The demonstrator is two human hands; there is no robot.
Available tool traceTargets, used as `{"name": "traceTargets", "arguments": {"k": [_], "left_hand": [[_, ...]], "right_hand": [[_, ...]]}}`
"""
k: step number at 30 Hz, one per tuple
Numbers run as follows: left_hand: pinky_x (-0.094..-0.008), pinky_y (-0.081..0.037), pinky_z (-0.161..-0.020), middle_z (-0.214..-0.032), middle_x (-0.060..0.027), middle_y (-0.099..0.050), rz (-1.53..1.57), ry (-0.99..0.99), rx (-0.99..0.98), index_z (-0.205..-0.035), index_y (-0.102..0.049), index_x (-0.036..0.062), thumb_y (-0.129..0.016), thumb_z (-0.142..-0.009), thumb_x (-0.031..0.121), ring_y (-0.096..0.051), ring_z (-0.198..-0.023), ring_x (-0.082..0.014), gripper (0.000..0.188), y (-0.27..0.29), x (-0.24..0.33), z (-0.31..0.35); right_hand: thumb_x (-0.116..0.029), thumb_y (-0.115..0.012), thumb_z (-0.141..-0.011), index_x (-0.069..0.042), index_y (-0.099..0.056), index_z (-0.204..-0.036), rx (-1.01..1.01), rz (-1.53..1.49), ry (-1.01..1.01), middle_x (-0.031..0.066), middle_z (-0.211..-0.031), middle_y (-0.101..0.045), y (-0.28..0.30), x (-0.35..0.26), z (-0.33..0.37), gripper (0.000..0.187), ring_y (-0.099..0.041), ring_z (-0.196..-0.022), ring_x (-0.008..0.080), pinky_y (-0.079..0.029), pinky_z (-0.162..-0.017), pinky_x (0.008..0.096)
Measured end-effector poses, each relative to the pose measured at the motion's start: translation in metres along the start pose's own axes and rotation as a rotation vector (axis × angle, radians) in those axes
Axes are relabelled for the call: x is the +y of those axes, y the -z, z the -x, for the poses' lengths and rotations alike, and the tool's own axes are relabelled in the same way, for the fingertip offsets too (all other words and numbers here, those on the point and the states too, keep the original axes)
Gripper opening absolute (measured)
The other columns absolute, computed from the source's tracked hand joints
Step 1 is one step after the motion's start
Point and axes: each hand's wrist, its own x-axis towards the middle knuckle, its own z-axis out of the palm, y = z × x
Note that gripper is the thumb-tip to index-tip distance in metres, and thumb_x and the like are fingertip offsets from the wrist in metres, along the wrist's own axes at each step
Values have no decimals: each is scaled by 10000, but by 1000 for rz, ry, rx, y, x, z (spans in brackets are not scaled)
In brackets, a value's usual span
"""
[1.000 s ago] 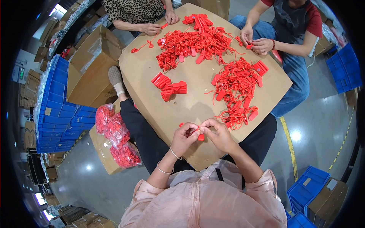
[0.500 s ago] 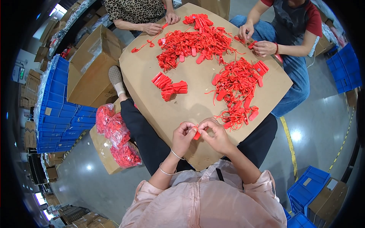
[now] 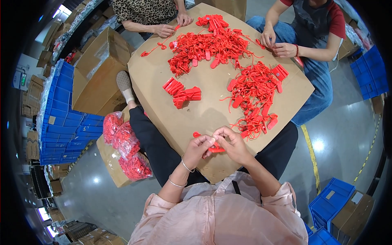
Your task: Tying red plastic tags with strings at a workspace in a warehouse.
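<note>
Pinching a slim red plastic piece (image 3: pixel 217 150), left hand (image 3: pixel 199 147) and right hand (image 3: pixel 232 145) meet; at four o'clock sits a white-labelled carton (image 3: pixel 350 218).

Can pass forward over table (image 3: pixel 213 101), between small red stack (image 3: pixel 188 94) left and tangled red pile (image 3: pixel 254 93) right; blocked beyond by bigger red heap (image 3: pixel 208 45).

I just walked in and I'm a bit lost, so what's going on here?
The person's left hand and right hand meet at a small red piece above a cardboard surface. A small red stack lies ahead to the left, a tangled red pile to the right, and a bigger red heap beyond. Across the surface, a person in a spotted top and another in red sleeves have red items at their fingers.
</note>
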Motion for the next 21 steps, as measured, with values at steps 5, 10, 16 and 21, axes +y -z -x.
{"name": "traceTargets", "arguments": {"k": [5, 10, 16, 21], "left_hand": [[-165, -304, -427, -596, 33, -489, -37, 7, -119, -831, -577, 58, -567, -861, 208, -413, -468, -30, 153, -2, -5, 2], [-175, -284, -393, -601, 7, -504, 257, -41, 65, -825, -573, 50, -538, -864, 146, -400, -443, -38, 109, 7, -6, 0], [-172, -258, -377, -592, 5, -508, 223, -113, 138, -813, -585, 32, -531, -861, 134, -398, -439, -37, 126, 12, -4, 0], [-172, -243, -392, -573, 24, -481, 135, -76, 71, -810, -608, 24, -553, -856, 157, -370, -440, -30, 151, 12, 2, 2]], "right_hand": [[-113, -496, -891, -28, -516, -953, -19, -160, -142, -5, -741, -551, -2, 5, 0, 107, -508, -682, 51, -428, -635, 217], [-102, -509, -888, -20, -507, -981, -6, -385, -147, 0, -838, -548, -2, 15, 9, 124, -504, -741, 49, -419, -673, 199], [-13, -593, -814, -11, -534, -984, -102, -497, -213, 12, -894, -547, 1, 8, 19, 180, -544, -862, 81, -443, -759, 232], [9, -581, -814, 0, -573, -954, -209, -230, -101, 15, -893, -551, 18, -1, 22, 140, -537, -873, 78, -444, -775, 230]]}}
